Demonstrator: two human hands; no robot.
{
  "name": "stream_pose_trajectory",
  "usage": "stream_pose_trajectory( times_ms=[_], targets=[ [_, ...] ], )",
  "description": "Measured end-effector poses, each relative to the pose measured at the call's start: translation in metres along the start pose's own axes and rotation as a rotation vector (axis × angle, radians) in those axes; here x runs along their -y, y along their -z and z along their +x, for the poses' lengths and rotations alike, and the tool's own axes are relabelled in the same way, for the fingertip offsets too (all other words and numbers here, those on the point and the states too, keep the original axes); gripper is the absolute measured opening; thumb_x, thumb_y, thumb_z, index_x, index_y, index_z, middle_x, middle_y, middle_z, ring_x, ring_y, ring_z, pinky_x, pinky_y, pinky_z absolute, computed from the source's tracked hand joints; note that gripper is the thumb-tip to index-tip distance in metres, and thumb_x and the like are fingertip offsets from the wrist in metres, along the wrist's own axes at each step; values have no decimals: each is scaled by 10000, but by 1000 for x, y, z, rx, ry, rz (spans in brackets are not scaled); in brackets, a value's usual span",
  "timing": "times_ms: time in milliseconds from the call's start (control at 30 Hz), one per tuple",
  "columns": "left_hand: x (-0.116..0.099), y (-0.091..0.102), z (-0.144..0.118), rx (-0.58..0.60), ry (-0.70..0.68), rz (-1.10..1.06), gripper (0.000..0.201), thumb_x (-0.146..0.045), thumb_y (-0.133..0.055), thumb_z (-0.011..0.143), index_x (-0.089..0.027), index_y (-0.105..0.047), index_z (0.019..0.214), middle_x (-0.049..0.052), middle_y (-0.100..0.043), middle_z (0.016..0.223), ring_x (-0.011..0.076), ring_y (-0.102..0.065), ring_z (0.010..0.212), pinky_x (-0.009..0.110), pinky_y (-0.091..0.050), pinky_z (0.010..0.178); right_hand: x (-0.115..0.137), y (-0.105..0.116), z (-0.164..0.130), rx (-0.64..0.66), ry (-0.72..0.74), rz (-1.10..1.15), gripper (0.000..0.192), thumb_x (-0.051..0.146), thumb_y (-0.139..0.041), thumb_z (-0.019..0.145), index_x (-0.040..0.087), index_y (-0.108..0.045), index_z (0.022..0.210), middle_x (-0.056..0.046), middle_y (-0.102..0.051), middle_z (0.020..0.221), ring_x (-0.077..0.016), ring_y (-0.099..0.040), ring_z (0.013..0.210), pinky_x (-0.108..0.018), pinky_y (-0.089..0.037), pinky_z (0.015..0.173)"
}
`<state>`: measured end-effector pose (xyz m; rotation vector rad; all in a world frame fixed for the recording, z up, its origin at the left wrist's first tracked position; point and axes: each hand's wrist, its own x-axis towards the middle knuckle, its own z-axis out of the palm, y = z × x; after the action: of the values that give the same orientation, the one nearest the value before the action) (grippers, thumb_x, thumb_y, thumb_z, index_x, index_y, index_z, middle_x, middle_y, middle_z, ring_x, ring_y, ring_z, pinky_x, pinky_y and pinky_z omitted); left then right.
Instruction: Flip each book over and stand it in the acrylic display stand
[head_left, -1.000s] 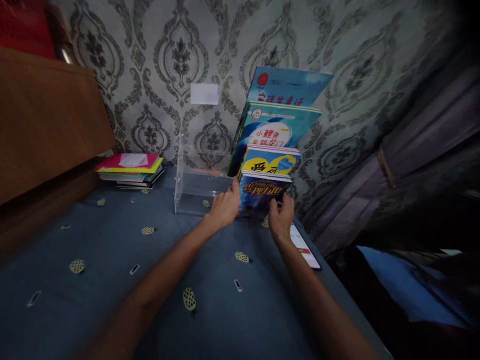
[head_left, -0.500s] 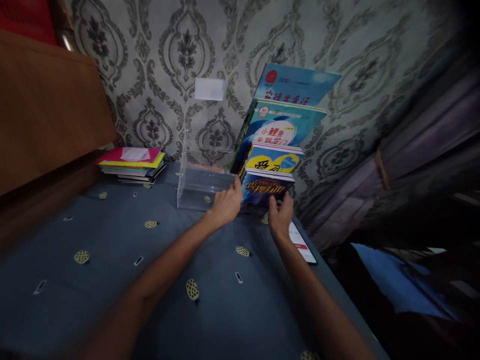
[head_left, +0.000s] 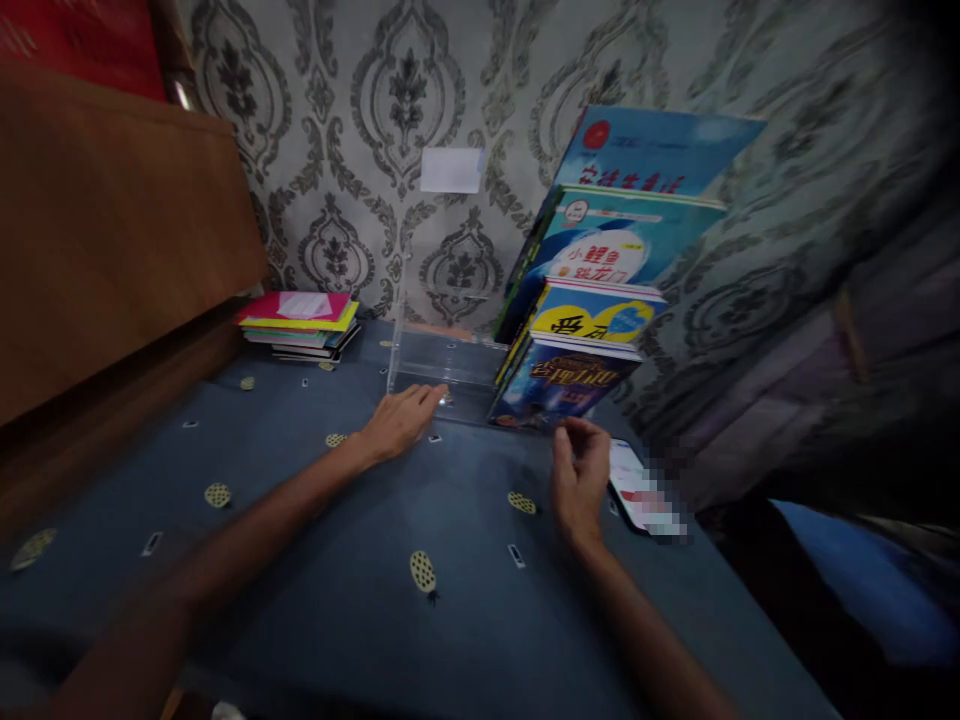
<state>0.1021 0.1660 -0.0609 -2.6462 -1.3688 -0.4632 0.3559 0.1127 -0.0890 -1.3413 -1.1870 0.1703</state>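
Observation:
A clear acrylic tiered stand (head_left: 397, 350) holds several books in stepped rows on its right side. The front row is a dark blue book (head_left: 566, 385) with gold lettering, and a yellow and blue book (head_left: 600, 318) stands behind it. Further back rise a teal book (head_left: 649, 225) and a taller blue book (head_left: 667, 150). My left hand (head_left: 403, 420) lies flat by the stand's front left edge, fingers stretched out and nothing held. Just below the dark blue book is my right hand (head_left: 581, 475), its fingers loosely bent, apart from the thumb and holding nothing.
A stack of books and papers (head_left: 304, 325) lies at the back left beside a wooden cabinet (head_left: 127, 220). A phone (head_left: 637, 485) rests to the right of my right hand, near the edge of the patterned tablecloth (head_left: 330, 580). Curtains (head_left: 810, 350) hang at the right.
My left hand has moved left, away from the dark blue book to the stand's front. My right hand has drawn down off that book. The view has shifted left.

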Motion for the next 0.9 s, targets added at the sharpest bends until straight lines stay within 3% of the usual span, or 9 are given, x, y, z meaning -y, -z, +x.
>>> stream_pose_trajectory(
  times_ms=[167,300,400,567,633,733,900],
  targets=[
    [64,4,-26,-205,123,73,386,-112,-417,962,-170,-546,1321,111,-671,1181,226,-611,1113,327,-524,888,39,-35,-48,596,74,97,266,414,-482,971,217,-641,1053,-67,-692,1009,-223,-642,939,-365,-527,839],
    [122,18,-18,-378,358,131,339,-140,-391,958,-144,-599,1226,141,-662,1173,267,-590,1131,392,-480,987,60,-63,-86,859,232,141,259,289,-459,989,228,-634,1170,-71,-683,1053,-212,-645,985,-371,-533,906],
    [163,28,0,-321,516,184,387,-214,-426,955,-71,-561,1287,211,-613,1287,325,-541,1237,460,-429,1059,64,-73,-102,949,291,137,266,229,-458,990,220,-618,1204,-91,-665,1100,-221,-622,1059,-396,-525,959],
    [212,31,26,-82,618,177,588,-412,-354,1005,-62,-394,1477,232,-380,1570,358,-309,1479,601,-269,1167,61,-73,-106,1010,298,128,239,208,-447,1003,213,-621,1167,-97,-658,1123,-218,-613,1092,-412,-516,996],
    [224,29,33,-10,636,176,602,-436,-286,1020,-58,-401,1473,247,-358,1580,364,-286,1495,632,-273,1152,59,-72,-105,1009,299,131,229,194,-461,996,217,-620,1159,-93,-659,1146,-215,-611,1116,-410,-510,1012],
    [235,26,36,65,635,192,606,-474,-258,1017,-76,-468,1422,267,-454,1507,390,-381,1440,691,-315,1093,56,-72,-106,1002,302,119,235,174,-485,981,227,-625,1161,-94,-649,1197,-214,-600,1163,-408,-502,1030],
    [239,28,33,98,617,192,568,-500,-279,1008,-153,-513,1393,251,-500,1468,405,-452,1383,692,-351,1060,57,-71,-107,994,321,98,231,159,-498,967,206,-640,1142,-103,-640,1200,-210,-593,1158,-389,-507,1025]
  ],
)
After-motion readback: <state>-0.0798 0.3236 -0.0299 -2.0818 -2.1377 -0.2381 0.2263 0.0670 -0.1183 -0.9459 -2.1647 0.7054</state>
